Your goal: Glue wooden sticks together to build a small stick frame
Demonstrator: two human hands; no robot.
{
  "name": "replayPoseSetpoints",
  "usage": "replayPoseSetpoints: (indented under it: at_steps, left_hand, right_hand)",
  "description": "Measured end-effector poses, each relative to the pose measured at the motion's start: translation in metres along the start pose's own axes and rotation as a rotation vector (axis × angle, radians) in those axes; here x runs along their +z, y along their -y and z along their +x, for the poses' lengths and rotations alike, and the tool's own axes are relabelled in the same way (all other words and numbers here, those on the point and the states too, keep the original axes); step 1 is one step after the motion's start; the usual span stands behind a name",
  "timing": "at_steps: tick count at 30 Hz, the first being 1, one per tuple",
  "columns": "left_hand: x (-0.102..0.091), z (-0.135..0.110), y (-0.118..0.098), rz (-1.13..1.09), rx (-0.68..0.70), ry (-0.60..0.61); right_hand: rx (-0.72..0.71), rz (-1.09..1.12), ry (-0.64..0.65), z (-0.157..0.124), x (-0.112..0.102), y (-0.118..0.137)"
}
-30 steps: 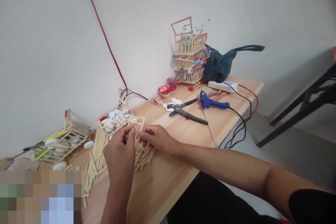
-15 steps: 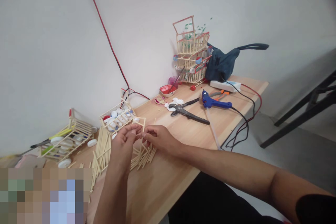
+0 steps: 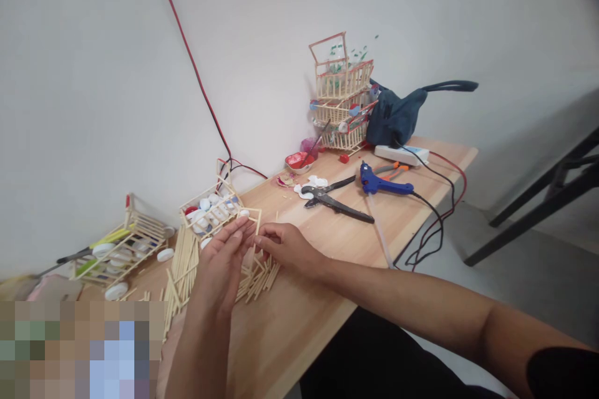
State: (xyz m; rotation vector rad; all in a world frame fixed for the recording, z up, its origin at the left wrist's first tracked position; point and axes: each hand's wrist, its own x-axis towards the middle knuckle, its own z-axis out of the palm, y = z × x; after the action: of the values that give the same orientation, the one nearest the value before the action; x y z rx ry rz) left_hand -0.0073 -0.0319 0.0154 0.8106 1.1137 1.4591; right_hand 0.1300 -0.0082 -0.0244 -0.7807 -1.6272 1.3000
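A small angular frame of pale wooden sticks (image 3: pixel 258 219) is held up between both hands over the table. My left hand (image 3: pixel 223 255) pinches its left side, fingers bent and partly hiding it. On the right, my right hand (image 3: pixel 289 249) grips the upright stick between thumb and fingers. Loose wooden sticks (image 3: pixel 258 280) lie in a pile just below the hands. A longer bundle of sticks (image 3: pixel 183 262) rests left of my left wrist. Close behind stands a small stick-built basket (image 3: pixel 213 212) filled with bottle caps.
Black cutting pliers (image 3: pixel 334 199), a blue glue gun (image 3: pixel 381 182) and a white power strip (image 3: pixel 402 154) lie to the right. Farther back are a dish of red paint (image 3: pixel 299 162), stacked stick baskets (image 3: pixel 344 90) and a dark blue bag (image 3: pixel 397 115). Another stick cart (image 3: pixel 124 252) stands left.
My left hand has shifted slightly, its fingers a little straighter and closer together. The stick frame has moved marginally to the right; my right hand keeps nearly the same place.
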Motion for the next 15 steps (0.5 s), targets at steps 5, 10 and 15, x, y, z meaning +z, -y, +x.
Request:
replayPoseSetpoints:
  at_steps: [5,10,15]
  left_hand:
    - [-0.0012,-0.0004,-0.001,-0.005,0.001,0.02]
    - [-0.0005,-0.001,-0.0012,0.022,0.013,0.05]
    - [0.0015,-0.0021,-0.0021,0.0,0.0,0.052]
  right_hand:
    - [-0.006,0.0,-0.007,-0.0002,-0.0009,0.002]
    - [0.002,0.016,0.0,-0.0002,-0.0006,0.0018]
    - [-0.006,0.029,0.002,-0.0004,-0.0007,0.0006]
